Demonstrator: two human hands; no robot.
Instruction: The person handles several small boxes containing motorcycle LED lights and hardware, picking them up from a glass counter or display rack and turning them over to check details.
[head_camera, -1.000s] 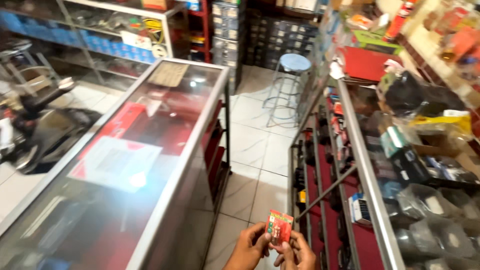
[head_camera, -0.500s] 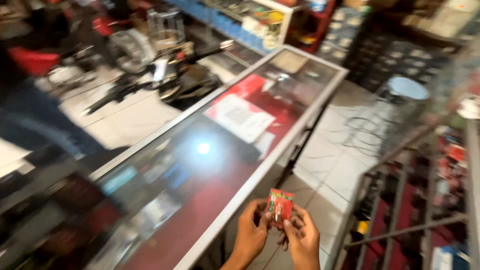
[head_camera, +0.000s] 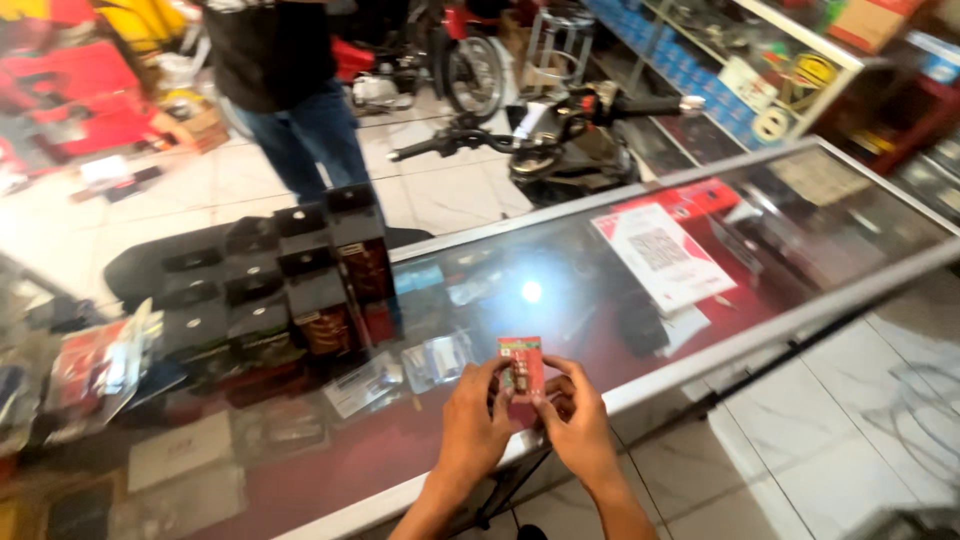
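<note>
Over the glass counter (head_camera: 800, 310), left hand (head_camera: 472, 425) and right hand (head_camera: 578, 425) pinch a small red packet (head_camera: 521, 362), black boxes (head_camera: 300, 275) stacked nearby.

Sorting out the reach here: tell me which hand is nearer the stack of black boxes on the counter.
Left. The left hand is right of and below the stack of black boxes; the right hand lies farther right, beyond the small red packet.

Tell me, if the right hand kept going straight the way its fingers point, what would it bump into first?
The right hand points up and leftward at the small red packet it already pinches with the left hand. Past that, probably the glass counter top, though depth is unclear.
</note>
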